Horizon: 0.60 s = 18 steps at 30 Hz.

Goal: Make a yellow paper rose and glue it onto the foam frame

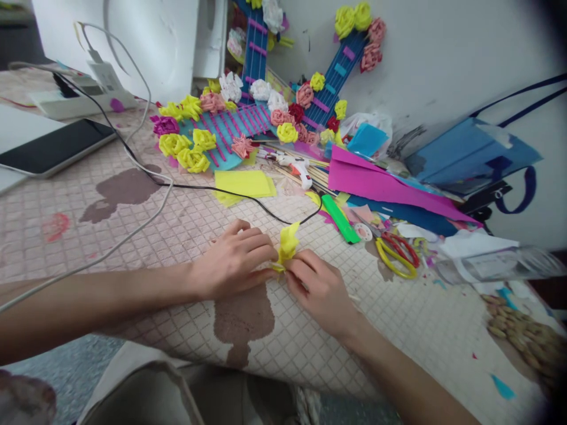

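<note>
My left hand [234, 260] and my right hand [316, 289] meet over the tablecloth [177, 230], both pinching a small crumpled piece of yellow paper [287, 245]. The fingers of each hand are curled together around its lower end, while its upper part sticks up between them. A flat yellow sheet [243, 184] lies just beyond the hands.
A black cable [230, 190] runs to a white glue gun [297, 167]. Red and yellow scissors [397, 251], a green marker [340, 218], magenta and blue sheets [376, 183] lie right. Blue craft frames with paper flowers [248, 118] stand behind. A tablet [55, 146] rests at the left.
</note>
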Motion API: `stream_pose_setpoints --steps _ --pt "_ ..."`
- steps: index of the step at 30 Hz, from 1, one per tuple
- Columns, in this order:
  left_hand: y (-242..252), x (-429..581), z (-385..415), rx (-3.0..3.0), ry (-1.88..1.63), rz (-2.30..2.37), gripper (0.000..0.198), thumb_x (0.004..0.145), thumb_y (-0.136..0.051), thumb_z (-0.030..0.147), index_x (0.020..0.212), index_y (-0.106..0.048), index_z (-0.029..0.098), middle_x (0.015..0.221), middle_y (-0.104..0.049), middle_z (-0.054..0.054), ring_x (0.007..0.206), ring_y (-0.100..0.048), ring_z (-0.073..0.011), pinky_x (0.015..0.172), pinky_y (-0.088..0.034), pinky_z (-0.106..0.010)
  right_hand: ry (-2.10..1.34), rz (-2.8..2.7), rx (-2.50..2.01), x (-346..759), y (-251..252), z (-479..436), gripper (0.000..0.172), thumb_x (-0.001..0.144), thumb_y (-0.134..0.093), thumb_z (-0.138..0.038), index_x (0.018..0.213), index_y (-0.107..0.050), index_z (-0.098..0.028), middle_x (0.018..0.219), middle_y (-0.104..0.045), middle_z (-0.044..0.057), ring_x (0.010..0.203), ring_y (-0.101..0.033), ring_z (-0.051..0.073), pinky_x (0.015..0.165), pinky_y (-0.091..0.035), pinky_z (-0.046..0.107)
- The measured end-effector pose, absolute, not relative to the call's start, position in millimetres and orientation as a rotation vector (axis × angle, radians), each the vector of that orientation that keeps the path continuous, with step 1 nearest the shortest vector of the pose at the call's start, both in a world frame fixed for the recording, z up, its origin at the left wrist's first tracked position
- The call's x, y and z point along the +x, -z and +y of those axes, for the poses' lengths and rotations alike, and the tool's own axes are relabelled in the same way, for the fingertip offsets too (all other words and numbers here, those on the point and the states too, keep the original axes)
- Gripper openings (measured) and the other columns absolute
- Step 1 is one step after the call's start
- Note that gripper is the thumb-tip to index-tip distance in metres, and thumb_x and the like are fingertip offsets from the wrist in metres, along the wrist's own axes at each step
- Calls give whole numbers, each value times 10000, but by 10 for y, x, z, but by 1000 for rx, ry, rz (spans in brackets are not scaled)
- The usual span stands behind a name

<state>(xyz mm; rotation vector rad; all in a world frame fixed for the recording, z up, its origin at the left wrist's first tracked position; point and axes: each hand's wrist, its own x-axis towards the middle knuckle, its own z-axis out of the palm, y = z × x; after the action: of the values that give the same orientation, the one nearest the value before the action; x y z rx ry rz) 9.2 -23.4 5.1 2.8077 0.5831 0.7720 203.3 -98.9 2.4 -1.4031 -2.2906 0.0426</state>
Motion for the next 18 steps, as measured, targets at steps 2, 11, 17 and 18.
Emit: stream_pose_setpoints --steps 2,11,17,18 --pt "-55 98 -253 2712 -730 606 127 896 -536 279 852 -571 166 844 -633 -17 798 -565 -151 790 -357 -316 -39 -2298 -1397 2031 -21 -994 162 907 -467 -181 866 -623 -162 857 -606 61 756 -587 159 669 -492 272" --pt "-47 100 -273 2422 -676 645 55 874 -535 187 846 -577 167 804 -614 8 795 -558 -135 769 -379 -280 -62 -2186 -1306 2026 8 -997 155 894 -532 -221 1035 -551 -162 955 -614 77 899 -597 178 715 -525 280" --pt "-21 94 -271 2407 -673 644 42 864 -545 176 833 -572 164 793 -607 9 787 -558 -132 759 -395 -270 27 -2223 -1255 1998 32 -991 131 898 -517 -168 1001 -598 -174 937 -623 68 870 -600 163 731 -527 273" --pt "-21 95 -275 2416 -687 654 32 864 -546 180 849 -569 163 796 -607 7 784 -559 -131 754 -397 -270 20 -2225 -1265 1995 32 -992 127 901 -509 -164 980 -608 -171 923 -624 68 853 -603 161 723 -528 272"
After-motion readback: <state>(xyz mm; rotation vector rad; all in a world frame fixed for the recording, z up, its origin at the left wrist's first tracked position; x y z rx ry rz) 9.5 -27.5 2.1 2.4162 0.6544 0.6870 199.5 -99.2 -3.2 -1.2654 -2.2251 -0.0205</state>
